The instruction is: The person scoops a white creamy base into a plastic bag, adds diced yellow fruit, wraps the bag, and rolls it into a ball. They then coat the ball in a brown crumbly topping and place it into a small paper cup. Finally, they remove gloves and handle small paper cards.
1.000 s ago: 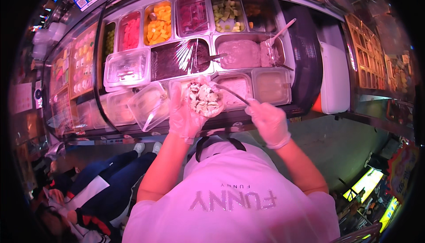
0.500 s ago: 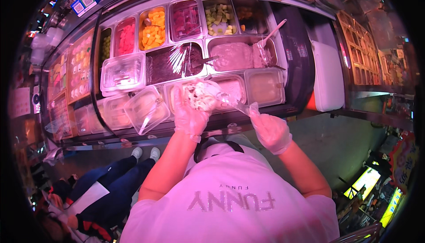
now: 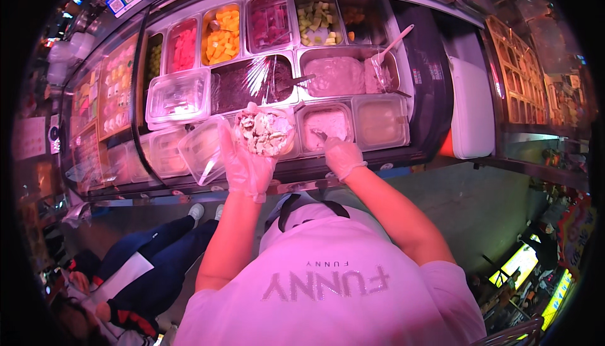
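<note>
A round base topped with lumpy white cream and dark crumbs (image 3: 265,133) rests in my gloved left hand (image 3: 244,163), whose fingers curl around its left side and underneath. My gloved right hand (image 3: 344,157) grips a spatula (image 3: 320,134) by its handle, most of which the hand hides. The blade dips into a tub of pale pink cream (image 3: 329,121). Just beyond lie a metal pan of dark purple filling (image 3: 233,87) and a pan of greyish-mauve paste (image 3: 331,76) with a pale-handled spatula (image 3: 395,42) standing in it.
Diced mango (image 3: 222,34), pink cubes (image 3: 183,45) and green fruit pieces (image 3: 315,21) fill the back row of pans. A clear lidded box (image 3: 178,96) sits over the pans at left. A white lid (image 3: 471,109) stands at right. Another person's dark-trousered legs (image 3: 170,245) show at lower left.
My right hand has moved left, taking the spatula off the topping and into the pink cream. My left hand has shifted left with the topped base, uncovering the pink tub.
</note>
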`<state>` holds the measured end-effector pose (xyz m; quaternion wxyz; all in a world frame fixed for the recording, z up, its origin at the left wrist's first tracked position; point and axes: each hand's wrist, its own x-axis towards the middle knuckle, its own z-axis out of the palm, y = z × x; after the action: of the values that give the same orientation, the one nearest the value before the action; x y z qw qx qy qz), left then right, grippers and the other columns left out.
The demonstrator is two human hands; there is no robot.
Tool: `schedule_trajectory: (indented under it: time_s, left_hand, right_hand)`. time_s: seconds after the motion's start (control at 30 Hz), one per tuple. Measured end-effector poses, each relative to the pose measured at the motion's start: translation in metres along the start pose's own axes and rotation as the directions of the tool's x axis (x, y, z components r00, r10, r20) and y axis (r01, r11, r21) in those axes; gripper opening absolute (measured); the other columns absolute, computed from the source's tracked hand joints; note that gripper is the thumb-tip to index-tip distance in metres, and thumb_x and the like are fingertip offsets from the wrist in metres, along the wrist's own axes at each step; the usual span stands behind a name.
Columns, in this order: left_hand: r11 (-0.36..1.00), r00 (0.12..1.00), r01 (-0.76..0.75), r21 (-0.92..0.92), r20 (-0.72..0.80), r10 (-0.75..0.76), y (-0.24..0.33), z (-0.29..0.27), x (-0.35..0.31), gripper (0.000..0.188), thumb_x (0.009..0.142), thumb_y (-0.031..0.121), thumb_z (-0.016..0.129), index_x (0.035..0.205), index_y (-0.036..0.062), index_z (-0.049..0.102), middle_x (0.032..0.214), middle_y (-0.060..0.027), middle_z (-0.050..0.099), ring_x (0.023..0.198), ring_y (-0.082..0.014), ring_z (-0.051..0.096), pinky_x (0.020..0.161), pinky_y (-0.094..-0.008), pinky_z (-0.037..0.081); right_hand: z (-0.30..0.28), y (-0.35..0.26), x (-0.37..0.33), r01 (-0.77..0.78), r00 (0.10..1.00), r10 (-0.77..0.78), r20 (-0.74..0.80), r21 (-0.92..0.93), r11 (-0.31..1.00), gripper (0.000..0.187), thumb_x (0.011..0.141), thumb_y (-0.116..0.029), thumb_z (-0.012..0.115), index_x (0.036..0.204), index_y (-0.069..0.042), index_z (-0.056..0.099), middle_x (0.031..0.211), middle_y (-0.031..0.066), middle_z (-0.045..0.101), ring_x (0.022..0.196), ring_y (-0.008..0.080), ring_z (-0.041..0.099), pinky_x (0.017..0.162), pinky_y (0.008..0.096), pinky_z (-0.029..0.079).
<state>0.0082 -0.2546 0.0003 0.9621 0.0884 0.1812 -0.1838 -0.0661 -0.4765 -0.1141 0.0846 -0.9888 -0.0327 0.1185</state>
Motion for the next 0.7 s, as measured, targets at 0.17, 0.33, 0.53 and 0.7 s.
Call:
schedule_trajectory:
  time_s: [0.17,0.33,0.53,0.7]
  left_hand:
    - [0.998,1.000,-0.010,0.064,-0.022,0.011,0.000,-0.006,-0.017,0.066,0.096,0.057,0.058,0.143,0.0120,0.048,0.145,-0.0084,0.053,0.137,-0.0365,0.048,0.109,-0.0703,0.037]
    - [0.993,1.000,-0.008,0.114,-0.022,0.010,0.002,-0.010,-0.021,0.070,0.093,0.055,0.063,0.145,0.0125,0.047,0.146,-0.0091,0.052,0.137,-0.0371,0.047,0.111,-0.0699,0.035]
    - [0.986,0.999,0.011,0.168,-0.043,-0.004,-0.003,-0.013,-0.020,0.072,0.092,0.059,0.062,0.144,0.0107,0.048,0.145,-0.0119,0.053,0.134,-0.0377,0.051,0.108,-0.0665,0.042]
    - [0.984,0.998,-0.004,0.176,-0.055,0.014,-0.010,-0.007,-0.019,0.071,0.092,0.059,0.062,0.142,0.0102,0.049,0.142,-0.0113,0.055,0.132,-0.0360,0.053,0.106,-0.0661,0.043]
  right_hand:
    - [-0.028,-0.003,0.006,0.047,0.957,-0.058,0.285,0.046,0.998,0.022,0.084,-0.014,0.057,0.089,-0.003,0.075,0.091,0.0239,0.072,0.079,0.0374,0.073,0.069,0.0478,0.059]
    - [-0.040,0.010,0.021,-0.018,0.974,0.003,0.227,0.065,0.998,0.023,0.085,-0.014,0.056,0.089,-0.003,0.077,0.090,0.0258,0.072,0.081,0.0397,0.073,0.073,0.0486,0.059]
    - [-0.037,0.013,0.019,0.010,0.951,-0.025,0.309,0.049,0.999,0.025,0.086,-0.011,0.055,0.093,-0.004,0.077,0.090,0.0247,0.072,0.086,0.0393,0.073,0.077,0.0481,0.059]
    - [-0.040,0.001,0.020,0.023,0.931,-0.033,0.364,0.031,0.999,0.026,0.086,-0.011,0.054,0.097,-0.003,0.077,0.100,0.0226,0.073,0.094,0.0377,0.072,0.082,0.0470,0.058]
